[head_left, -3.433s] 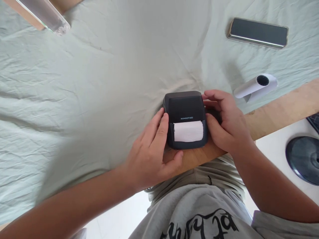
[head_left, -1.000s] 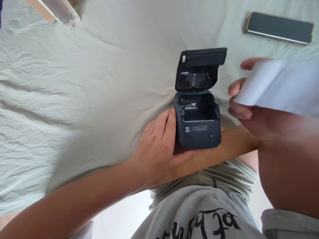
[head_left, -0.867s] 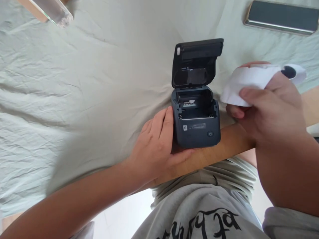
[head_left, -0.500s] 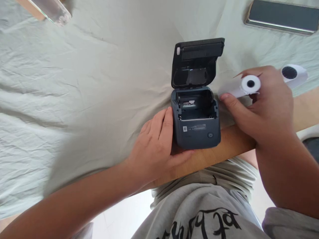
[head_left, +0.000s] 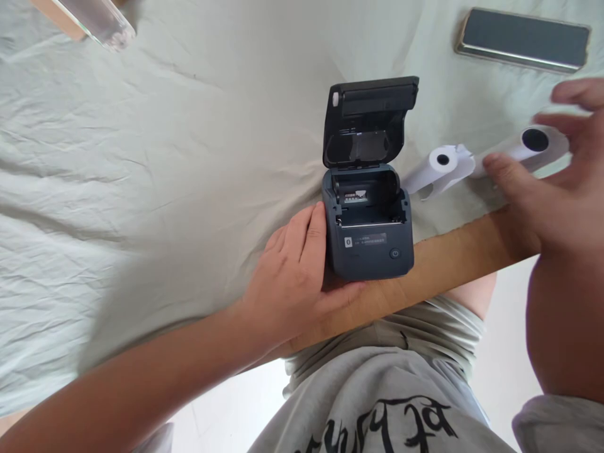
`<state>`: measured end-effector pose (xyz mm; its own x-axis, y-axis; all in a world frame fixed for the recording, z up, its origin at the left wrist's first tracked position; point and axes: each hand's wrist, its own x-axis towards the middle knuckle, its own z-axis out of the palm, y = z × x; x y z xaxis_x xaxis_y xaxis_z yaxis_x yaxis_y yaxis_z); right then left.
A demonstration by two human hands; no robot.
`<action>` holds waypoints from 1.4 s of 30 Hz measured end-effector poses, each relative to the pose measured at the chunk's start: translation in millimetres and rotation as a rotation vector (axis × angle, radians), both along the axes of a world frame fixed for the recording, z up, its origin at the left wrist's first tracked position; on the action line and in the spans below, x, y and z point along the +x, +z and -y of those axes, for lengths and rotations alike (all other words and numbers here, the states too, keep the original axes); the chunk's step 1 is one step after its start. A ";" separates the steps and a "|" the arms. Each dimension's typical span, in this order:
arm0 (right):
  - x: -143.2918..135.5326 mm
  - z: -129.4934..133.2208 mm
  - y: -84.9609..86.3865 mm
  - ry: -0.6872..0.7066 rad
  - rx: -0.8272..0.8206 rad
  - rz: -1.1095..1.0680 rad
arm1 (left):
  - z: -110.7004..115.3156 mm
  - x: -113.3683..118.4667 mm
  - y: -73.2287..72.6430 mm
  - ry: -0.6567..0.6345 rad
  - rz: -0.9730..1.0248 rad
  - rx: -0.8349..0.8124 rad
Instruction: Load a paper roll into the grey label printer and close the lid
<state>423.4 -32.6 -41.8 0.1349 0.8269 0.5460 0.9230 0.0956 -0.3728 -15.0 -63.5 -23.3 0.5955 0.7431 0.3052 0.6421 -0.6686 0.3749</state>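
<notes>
A small dark grey thermal printer [head_left: 370, 255] stands at the table edge with its lid [head_left: 370, 123] raised and its paper bay exposed. My left hand [head_left: 292, 277] steadies it, fingers together along its left side and thumb along the lower front. To the printer's right lies a white paper roll [head_left: 438, 168] with a small core, its loose end curling out. Beside that is another paper roll [head_left: 514, 148] with a wider dark core. Around this second roll my right hand [head_left: 561, 170] is spread, thumb near its left side and fingers apart; contact is hard to judge through the blur.
A dark phone-like slab [head_left: 523, 41] rests at the upper right. Part of a clear plastic case or package [head_left: 106, 25] shows at the upper left. Pale wrinkled cloth [head_left: 189, 157] covers the table, and a bare wooden edge strip [head_left: 443, 258] runs along the front.
My right hand has let go of the small-core paper roll beside the printer and moved right to the wide-core roll, its fingers spreading. My left hand has stayed on the printer.
</notes>
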 end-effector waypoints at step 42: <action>-152.7 -4.1 63.3 0.547 -0.115 0.230 | -1.6 -3.2 -1.7 -0.017 0.020 -0.029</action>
